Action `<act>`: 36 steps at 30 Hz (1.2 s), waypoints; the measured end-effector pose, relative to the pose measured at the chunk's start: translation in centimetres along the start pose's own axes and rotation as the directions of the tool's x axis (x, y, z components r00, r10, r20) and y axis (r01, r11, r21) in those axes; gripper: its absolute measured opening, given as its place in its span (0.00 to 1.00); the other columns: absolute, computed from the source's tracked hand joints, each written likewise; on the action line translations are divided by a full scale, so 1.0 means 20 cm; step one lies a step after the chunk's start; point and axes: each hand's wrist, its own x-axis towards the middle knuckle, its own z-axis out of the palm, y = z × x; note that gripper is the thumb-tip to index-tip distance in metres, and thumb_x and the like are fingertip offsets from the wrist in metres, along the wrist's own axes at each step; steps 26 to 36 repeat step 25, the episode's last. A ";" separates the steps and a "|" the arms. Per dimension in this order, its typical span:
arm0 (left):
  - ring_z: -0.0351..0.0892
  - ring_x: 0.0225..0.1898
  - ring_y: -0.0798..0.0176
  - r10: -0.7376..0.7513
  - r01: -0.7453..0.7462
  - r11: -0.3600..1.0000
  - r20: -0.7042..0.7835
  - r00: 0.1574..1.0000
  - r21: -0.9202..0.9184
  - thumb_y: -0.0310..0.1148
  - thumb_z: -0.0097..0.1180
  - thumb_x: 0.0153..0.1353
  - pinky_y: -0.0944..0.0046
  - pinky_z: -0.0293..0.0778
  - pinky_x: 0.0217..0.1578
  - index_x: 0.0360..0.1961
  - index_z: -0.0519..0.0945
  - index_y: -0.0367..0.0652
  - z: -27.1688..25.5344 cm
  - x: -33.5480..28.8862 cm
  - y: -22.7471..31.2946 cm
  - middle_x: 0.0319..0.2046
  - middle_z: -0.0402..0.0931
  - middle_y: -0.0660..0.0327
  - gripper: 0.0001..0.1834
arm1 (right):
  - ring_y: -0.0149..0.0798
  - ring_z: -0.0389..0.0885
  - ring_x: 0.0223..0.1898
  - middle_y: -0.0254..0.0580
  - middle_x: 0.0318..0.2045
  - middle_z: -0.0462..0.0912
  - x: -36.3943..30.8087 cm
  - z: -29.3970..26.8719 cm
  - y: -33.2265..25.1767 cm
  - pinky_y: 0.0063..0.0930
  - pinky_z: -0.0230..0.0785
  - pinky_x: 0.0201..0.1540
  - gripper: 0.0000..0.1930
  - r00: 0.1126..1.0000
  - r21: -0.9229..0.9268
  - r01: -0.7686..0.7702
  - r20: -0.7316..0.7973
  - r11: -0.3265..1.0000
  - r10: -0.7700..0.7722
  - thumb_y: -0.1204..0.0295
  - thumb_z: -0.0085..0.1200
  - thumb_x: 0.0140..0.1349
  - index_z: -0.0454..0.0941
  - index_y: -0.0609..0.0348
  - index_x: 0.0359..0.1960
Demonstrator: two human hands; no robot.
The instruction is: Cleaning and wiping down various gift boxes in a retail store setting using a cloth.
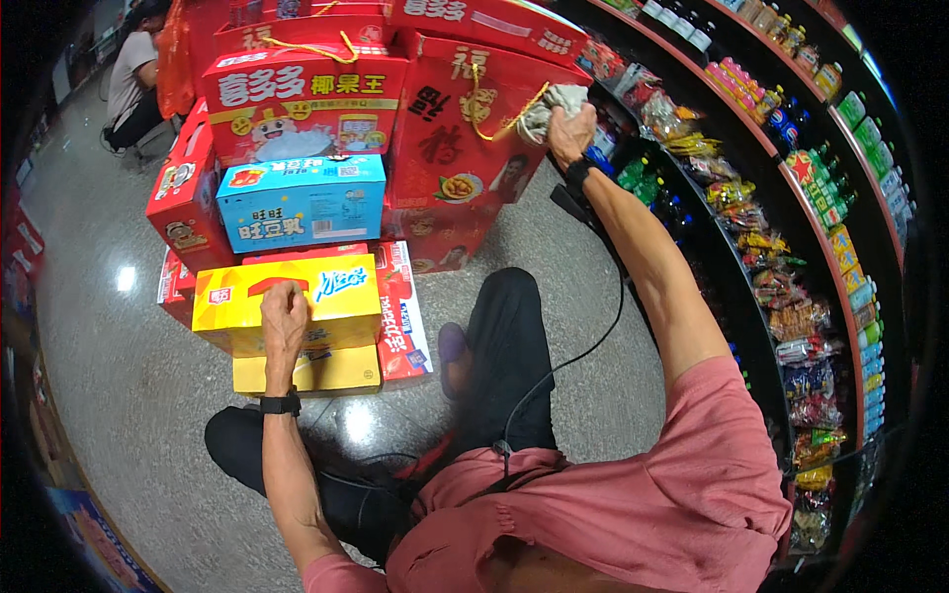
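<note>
My right hand [571,133] is wrapped round a crumpled grey cloth [566,99]. It presses the cloth at the upper right edge of a tall red gift box [435,148] with a yellow cord handle. Lower left, my left hand [285,308] rests with curled fingers on a yellow carton [341,296], nothing visible in it. Beneath that carton lies another yellow carton [346,371]. Just behind stands a blue carton [301,203], with a red carton [306,99] with a cord handle beyond it.
Shelves of bottles [761,94] and packaged snacks [732,188] curve along the right. A black cable [593,346] hangs across the grey floor [109,296]. Another person [133,79] sits low at the far left beside an orange bag [175,64]. My knees flank the near boxes.
</note>
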 end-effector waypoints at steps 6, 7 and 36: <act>0.69 0.26 0.50 0.008 -0.008 1.000 0.034 0.999 0.026 0.27 0.47 0.52 0.54 0.65 0.30 0.24 0.71 0.34 -0.04 -0.02 0.05 0.20 0.71 0.50 0.06 | 0.60 0.67 0.46 0.60 0.40 0.65 -0.12 0.07 -0.08 0.46 0.62 0.49 0.24 0.995 -0.018 0.076 0.066 0.997 -0.075 0.67 0.56 0.46 0.60 0.67 0.41; 0.69 0.26 0.50 0.008 -0.009 1.000 0.046 0.999 0.026 0.27 0.47 0.52 0.54 0.65 0.30 0.24 0.71 0.34 -0.05 -0.02 0.05 0.20 0.71 0.50 0.06 | 0.61 0.67 0.45 0.60 0.41 0.64 -0.16 0.08 -0.06 0.48 0.63 0.48 0.25 0.990 -0.018 0.119 0.082 0.993 -0.117 0.67 0.56 0.46 0.59 0.66 0.43; 0.68 0.31 0.49 0.009 -0.023 0.994 0.120 0.993 0.110 0.26 0.48 0.56 0.55 0.64 0.35 0.31 0.72 0.36 -0.16 -0.11 0.05 0.26 0.69 0.50 0.05 | 0.63 0.59 0.56 0.68 0.53 0.59 -0.92 0.20 0.27 0.41 0.51 0.61 0.37 0.842 -0.085 -0.241 0.476 0.967 0.252 0.65 0.54 0.49 0.52 0.72 0.56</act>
